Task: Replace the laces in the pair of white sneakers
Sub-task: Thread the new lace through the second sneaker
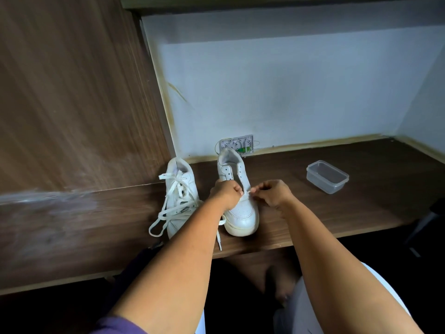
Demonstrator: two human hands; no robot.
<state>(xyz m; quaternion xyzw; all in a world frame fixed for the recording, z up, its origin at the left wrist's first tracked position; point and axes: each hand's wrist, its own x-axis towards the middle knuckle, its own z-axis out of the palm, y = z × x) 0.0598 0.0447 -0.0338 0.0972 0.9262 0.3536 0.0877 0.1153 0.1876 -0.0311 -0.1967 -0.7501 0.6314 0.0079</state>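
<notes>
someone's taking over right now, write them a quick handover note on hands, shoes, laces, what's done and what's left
Left hand and right hand both pinch a white lace at the low eyelets of the right sneaker.
That sneaker's upper eyelets are empty; a lace end trails over the desk edge.
Left sneaker beside it is loosely laced, untied.
Left: thread upward, tie; check the other shoe.

Both forearms are bare from wrist to above the elbow — no watch, band or ring shows on the left hand (225,192) or the right hand (273,192). Nearer the camera than the dark wood-grain desk edge (313,239), a purple short sleeve (115,326) covers the left upper arm. Under that desk edge — pale whitish clothing (301,309) over the lap, and a bare foot (280,285).
</notes>
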